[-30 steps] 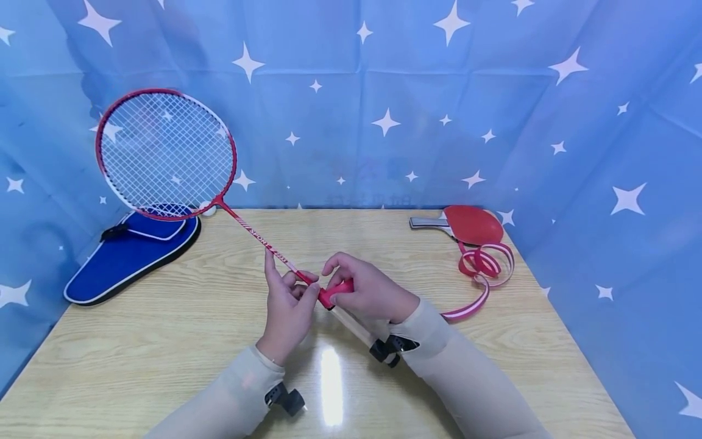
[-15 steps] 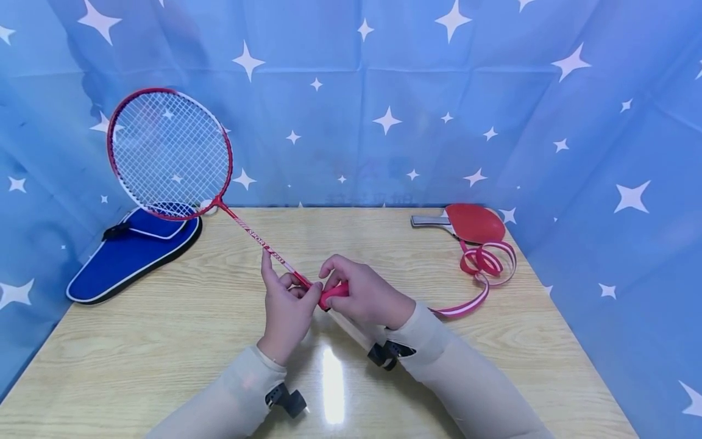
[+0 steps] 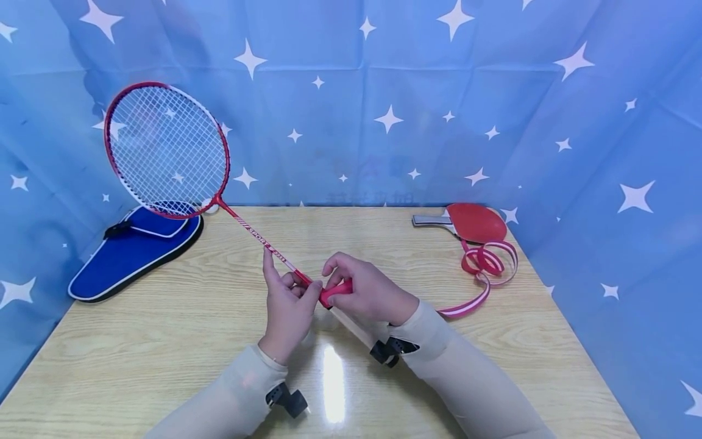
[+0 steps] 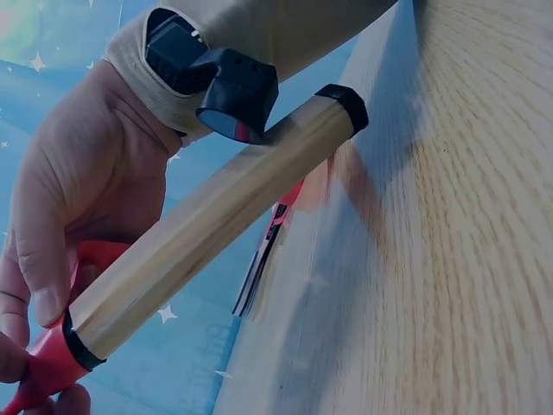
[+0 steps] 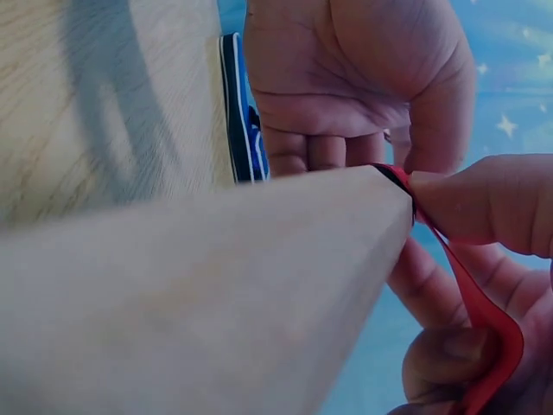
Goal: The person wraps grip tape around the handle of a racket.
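Note:
A red-and-white badminton racket (image 3: 255, 235) is held at a slant over the table, its strung head up at the left. My left hand (image 3: 290, 311) pinches the lower shaft, index finger stretched along it. At the top of the handle, my right hand (image 3: 373, 292) pinches a red grip tape (image 3: 337, 291) between thumb and fingers. Bare octagonal wood shows on the handle (image 4: 207, 225), with a black cap at its end. In the right wrist view the tape (image 5: 471, 294) runs from the handle top into the curled right fingers. Its loose tail (image 3: 482, 262) lies coiled on the table.
A red table tennis paddle (image 3: 476, 222) lies at the back right beside the coiled tail. A blue racket case (image 3: 131, 259) with white piping lies at the left, a white ball (image 3: 211, 208) near it. A blue star-patterned curtain (image 3: 329, 110) borders the wooden table (image 3: 164, 353).
The racket has turned slightly about its shaft, its head looking narrower than a second ago. My right hand shifted a little left, then back. Both hands keep their hold.

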Available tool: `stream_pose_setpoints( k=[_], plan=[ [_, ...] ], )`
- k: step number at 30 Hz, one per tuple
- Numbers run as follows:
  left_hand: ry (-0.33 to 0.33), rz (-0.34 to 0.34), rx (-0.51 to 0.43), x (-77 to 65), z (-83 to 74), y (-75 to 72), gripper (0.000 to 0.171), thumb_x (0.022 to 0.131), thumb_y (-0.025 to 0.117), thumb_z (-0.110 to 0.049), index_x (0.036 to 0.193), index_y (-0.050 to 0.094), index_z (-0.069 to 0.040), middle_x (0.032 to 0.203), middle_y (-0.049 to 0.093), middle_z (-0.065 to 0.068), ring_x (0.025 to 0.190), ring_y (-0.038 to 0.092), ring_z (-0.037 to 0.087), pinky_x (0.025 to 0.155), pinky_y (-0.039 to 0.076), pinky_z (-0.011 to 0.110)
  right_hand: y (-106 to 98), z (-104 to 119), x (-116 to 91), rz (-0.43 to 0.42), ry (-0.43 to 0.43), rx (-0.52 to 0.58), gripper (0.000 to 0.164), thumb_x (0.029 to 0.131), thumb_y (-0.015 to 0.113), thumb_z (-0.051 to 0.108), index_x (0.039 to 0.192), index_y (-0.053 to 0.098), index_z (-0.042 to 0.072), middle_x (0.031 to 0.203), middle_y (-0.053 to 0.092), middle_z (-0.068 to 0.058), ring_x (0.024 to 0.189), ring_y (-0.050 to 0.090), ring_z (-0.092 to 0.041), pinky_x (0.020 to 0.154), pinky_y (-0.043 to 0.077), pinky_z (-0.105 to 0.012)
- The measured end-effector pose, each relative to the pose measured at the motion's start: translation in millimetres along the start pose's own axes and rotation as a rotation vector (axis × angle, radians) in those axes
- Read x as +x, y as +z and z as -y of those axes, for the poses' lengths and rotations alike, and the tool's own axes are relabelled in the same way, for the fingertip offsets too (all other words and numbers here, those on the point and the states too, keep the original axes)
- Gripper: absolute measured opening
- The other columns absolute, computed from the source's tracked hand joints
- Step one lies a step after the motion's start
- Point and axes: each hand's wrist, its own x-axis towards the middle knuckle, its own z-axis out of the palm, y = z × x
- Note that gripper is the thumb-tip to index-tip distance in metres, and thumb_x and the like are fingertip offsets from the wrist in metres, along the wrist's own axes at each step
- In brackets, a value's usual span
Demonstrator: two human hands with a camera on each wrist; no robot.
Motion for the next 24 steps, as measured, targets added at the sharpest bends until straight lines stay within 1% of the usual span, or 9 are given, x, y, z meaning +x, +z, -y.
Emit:
stream_pose_setpoints(
  k=[6,11,13,15,17,19,21,24],
  plan=[
    [-0.046,-0.009,0.028,-0.6,-1.3,-0.7,0.117,0.092,0.077,-0.006,0.169,-0.007,-0.033,0.084,0.067,0.014,0.069,0.071,0.029,0.066,0.061,0.029,0.9,1.3,0.3,-0.007,-0.004,-0.008,0.033,0.092,0.075,0.005,0.119,0.058,0.012,0.097,0.074,0.001,0.077,0.071,-0.013,0.072,0.058,-0.028],
    [-0.050,-0.036,0.057,-0.6,-2.0,-0.6,0.118,0.089,0.077,-0.004,0.169,-0.005,-0.031,0.079,0.066,0.012,0.064,0.072,0.023,0.064,0.061,0.030,4.0,3.3,1.2,0.000,0.009,-0.018,0.033,0.092,0.076,0.006,0.120,0.059,0.012,0.097,0.074,0.002,0.079,0.072,-0.012,0.074,0.059,-0.029],
    [-0.047,-0.042,0.062,-0.6,-1.9,-0.6,0.117,0.089,0.076,-0.003,0.169,-0.005,-0.031,0.078,0.065,0.011,0.062,0.071,0.022,0.063,0.061,0.030,5.5,3.4,1.6,0.001,0.010,-0.028,0.034,0.091,0.076,0.007,0.120,0.058,0.012,0.097,0.073,0.002,0.077,0.071,-0.012,0.072,0.058,-0.029],
    [-0.043,-0.045,0.061,-0.3,-1.2,-0.8,0.117,0.088,0.074,-0.001,0.170,-0.004,-0.031,0.076,0.063,0.010,0.062,0.070,0.024,0.062,0.061,0.029,6.3,3.1,1.9,0.003,0.007,-0.029,0.034,0.091,0.076,0.007,0.120,0.058,0.012,0.097,0.073,0.002,0.076,0.070,-0.013,0.071,0.058,-0.029],
    [-0.042,-0.046,0.061,-0.2,-1.1,-0.8,0.116,0.088,0.073,0.000,0.170,-0.004,-0.030,0.076,0.061,0.010,0.062,0.069,0.030,0.061,0.060,0.029,6.3,2.3,1.9,0.007,0.007,-0.026,0.035,0.091,0.077,0.008,0.121,0.058,0.013,0.098,0.073,0.003,0.074,0.069,-0.014,0.069,0.058,-0.029],
    [-0.046,-0.043,0.056,0.1,-1.4,-0.6,0.116,0.088,0.072,0.001,0.170,-0.003,-0.032,0.076,0.060,0.010,0.063,0.068,0.035,0.061,0.060,0.029,5.5,1.0,2.0,0.019,0.011,-0.006,0.036,0.092,0.077,0.008,0.122,0.058,0.012,0.098,0.073,0.002,0.074,0.068,-0.015,0.070,0.058,-0.029],
    [-0.051,-0.035,0.050,0.3,-1.6,-0.5,0.116,0.088,0.071,0.001,0.170,-0.004,-0.034,0.076,0.060,0.010,0.063,0.067,0.036,0.061,0.060,0.030,3.9,-0.1,2.0,0.033,0.013,0.028,0.036,0.092,0.077,0.009,0.122,0.057,0.012,0.098,0.073,0.001,0.075,0.069,-0.016,0.071,0.058,-0.030],
    [-0.060,-0.019,0.044,0.7,-1.5,-0.5,0.117,0.089,0.071,0.002,0.169,-0.005,-0.038,0.077,0.060,0.010,0.062,0.067,0.030,0.062,0.061,0.030,0.8,-1.5,1.9,0.056,0.009,0.064,0.038,0.092,0.079,0.009,0.123,0.057,0.009,0.098,0.075,0.000,0.076,0.070,-0.017,0.073,0.058,-0.029]
  ],
)
